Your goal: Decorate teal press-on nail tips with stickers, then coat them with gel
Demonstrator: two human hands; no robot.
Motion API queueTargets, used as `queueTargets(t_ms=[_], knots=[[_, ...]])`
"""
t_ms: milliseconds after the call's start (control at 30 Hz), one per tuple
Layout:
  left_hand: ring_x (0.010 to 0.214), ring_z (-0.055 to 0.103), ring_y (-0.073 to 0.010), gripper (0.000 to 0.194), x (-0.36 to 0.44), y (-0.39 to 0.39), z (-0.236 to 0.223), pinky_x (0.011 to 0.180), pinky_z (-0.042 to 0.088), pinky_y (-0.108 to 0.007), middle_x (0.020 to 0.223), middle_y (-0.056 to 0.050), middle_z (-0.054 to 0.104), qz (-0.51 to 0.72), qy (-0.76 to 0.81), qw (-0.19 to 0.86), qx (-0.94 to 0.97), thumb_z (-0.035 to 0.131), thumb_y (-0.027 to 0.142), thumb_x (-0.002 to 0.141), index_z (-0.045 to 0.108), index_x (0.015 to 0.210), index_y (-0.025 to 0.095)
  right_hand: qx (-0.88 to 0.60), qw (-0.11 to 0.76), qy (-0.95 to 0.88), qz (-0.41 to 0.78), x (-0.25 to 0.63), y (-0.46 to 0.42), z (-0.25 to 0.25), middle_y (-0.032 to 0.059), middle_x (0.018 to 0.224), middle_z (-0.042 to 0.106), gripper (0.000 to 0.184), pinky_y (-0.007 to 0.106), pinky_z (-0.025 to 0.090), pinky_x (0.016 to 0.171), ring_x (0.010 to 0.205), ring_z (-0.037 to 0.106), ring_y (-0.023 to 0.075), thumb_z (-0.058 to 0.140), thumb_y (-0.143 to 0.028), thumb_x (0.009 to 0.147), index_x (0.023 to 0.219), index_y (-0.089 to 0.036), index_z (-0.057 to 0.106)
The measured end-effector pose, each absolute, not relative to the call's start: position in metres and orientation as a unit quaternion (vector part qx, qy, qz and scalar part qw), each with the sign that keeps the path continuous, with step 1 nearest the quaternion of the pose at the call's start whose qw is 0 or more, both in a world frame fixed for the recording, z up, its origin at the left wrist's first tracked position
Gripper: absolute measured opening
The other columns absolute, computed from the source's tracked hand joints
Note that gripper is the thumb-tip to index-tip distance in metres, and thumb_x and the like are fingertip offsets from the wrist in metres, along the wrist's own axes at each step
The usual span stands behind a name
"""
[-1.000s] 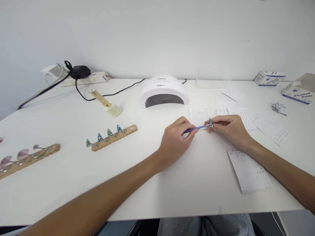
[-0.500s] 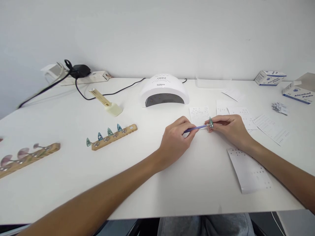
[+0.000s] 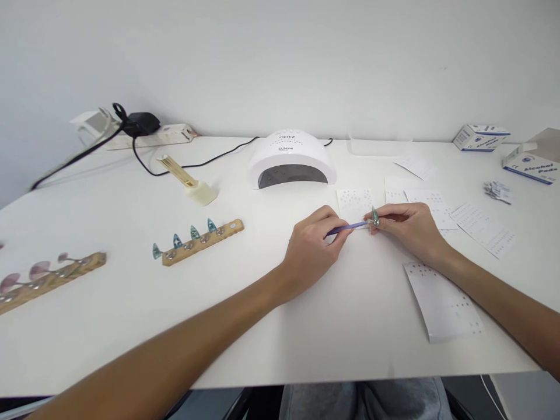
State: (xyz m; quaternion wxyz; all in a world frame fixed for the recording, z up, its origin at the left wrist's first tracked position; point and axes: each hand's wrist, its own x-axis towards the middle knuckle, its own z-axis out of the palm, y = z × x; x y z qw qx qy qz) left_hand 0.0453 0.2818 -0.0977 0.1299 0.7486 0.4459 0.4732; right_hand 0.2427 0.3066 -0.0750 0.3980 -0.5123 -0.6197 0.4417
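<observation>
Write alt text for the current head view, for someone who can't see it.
A left hand guides a purple tool to a green nail tip held by the right hand over a white table. Beyond them sits a white dome-shaped lamp; a wooden strip of blue and green tips lies left, dotted sheets right.

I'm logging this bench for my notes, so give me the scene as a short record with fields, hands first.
left hand: holds purple pen-like tool
left hand position: pinched grip, tool tip at green nail tip
right hand: fingers hold green nail tip
behind hands: white lamp
left side: wooden strip with four blue and green tips
right side: dotted sheet, two Alcohol Pads boxes
</observation>
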Motion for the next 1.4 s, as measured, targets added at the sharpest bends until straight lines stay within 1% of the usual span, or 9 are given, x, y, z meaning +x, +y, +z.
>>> queueTargets(t_ms=[133, 400, 733, 900, 1100, 1267, 1400], knots=[[0.050, 0.044, -0.0033, 0.009, 0.0455, 0.2821, -0.0977, 0.045, 0.036, -0.018, 0.069, 0.003, 0.059, 0.476, 0.442, 0.129, 0.750, 0.070, 0.009, 0.080, 0.069, 0.074, 0.015, -0.512, 0.397, -0.621, 0.442, 0.2430, 0.3066, -0.0753, 0.0017, 0.066, 0.073, 0.007, 0.037, 0.058, 0.074, 0.065, 0.068, 0.0187, 0.076, -0.026, 0.072, 0.077, -0.022, 0.079], [0.052, 0.046, -0.0038, 0.008, 0.0456, 0.2823, -0.0977, 0.046, 0.037, -0.018, 0.069, 0.003, 0.060, 0.479, 0.436, 0.126, 0.751, 0.069, 0.009, 0.081, 0.069, 0.074, 0.015, -0.514, 0.394, -0.621, 0.442, 0.2431, 0.3069, -0.0753, 0.0017, 0.067, 0.073, 0.006, 0.036, 0.057, 0.074, 0.066, 0.068, 0.0184, 0.075, -0.023, 0.072, 0.077, -0.022, 0.079], [0.051, 0.044, -0.0033, 0.009, 0.0454, 0.2828, -0.0932, 0.044, 0.035, -0.017, 0.067, 0.003, 0.059, 0.471, 0.449, 0.145, 0.745, 0.070, 0.007, 0.078, 0.069, 0.073, 0.013, -0.506, 0.396, -0.640, 0.423, 0.2430, 0.3059, -0.0771, 0.0003, 0.066, 0.072, 0.008, 0.030, 0.056, 0.072, 0.067, 0.066, 0.0156, 0.071, -0.018, 0.075, 0.075, -0.021, 0.079], [0.051, 0.043, -0.0038, 0.009, 0.0450, 0.2823, -0.0950, 0.044, 0.035, -0.018, 0.068, 0.003, 0.059, 0.469, 0.448, 0.149, 0.747, 0.069, 0.007, 0.079, 0.069, 0.073, 0.015, -0.512, 0.394, -0.637, 0.420, 0.2428, 0.3060, -0.0767, 0.0001, 0.066, 0.072, 0.008, 0.030, 0.056, 0.072, 0.067, 0.067, 0.0158, 0.071, -0.019, 0.075, 0.077, -0.022, 0.079], [0.051, 0.043, -0.0038, 0.009, 0.0451, 0.2821, -0.0947, 0.045, 0.035, -0.018, 0.068, 0.002, 0.060, 0.469, 0.444, 0.148, 0.749, 0.069, 0.008, 0.080, 0.070, 0.074, 0.014, -0.511, 0.394, -0.638, 0.420, 0.2426, 0.3058, -0.0759, 0.0014, 0.066, 0.072, 0.007, 0.034, 0.057, 0.072, 0.067, 0.068, 0.0178, 0.073, -0.024, 0.075, 0.078, -0.021, 0.078], [0.050, 0.043, -0.0038, 0.008, 0.0454, 0.2826, -0.0949, 0.045, 0.035, -0.018, 0.068, 0.002, 0.059, 0.469, 0.441, 0.147, 0.751, 0.069, 0.008, 0.080, 0.069, 0.074, 0.013, -0.509, 0.396, -0.635, 0.424, 0.2422, 0.3059, -0.0756, 0.0004, 0.066, 0.072, 0.006, 0.031, 0.057, 0.072, 0.066, 0.067, 0.0155, 0.073, -0.022, 0.075, 0.076, -0.021, 0.078], [0.050, 0.042, -0.0038, 0.009, 0.0461, 0.2803, -0.0963, 0.045, 0.035, -0.019, 0.069, 0.002, 0.060, 0.462, 0.441, 0.157, 0.753, 0.068, 0.008, 0.081, 0.069, 0.074, 0.014, -0.514, 0.401, -0.625, 0.430, 0.2422, 0.3060, -0.0759, 0.0007, 0.066, 0.073, 0.005, 0.032, 0.057, 0.072, 0.063, 0.067, 0.0154, 0.074, -0.023, 0.075, 0.076, -0.021, 0.078]])
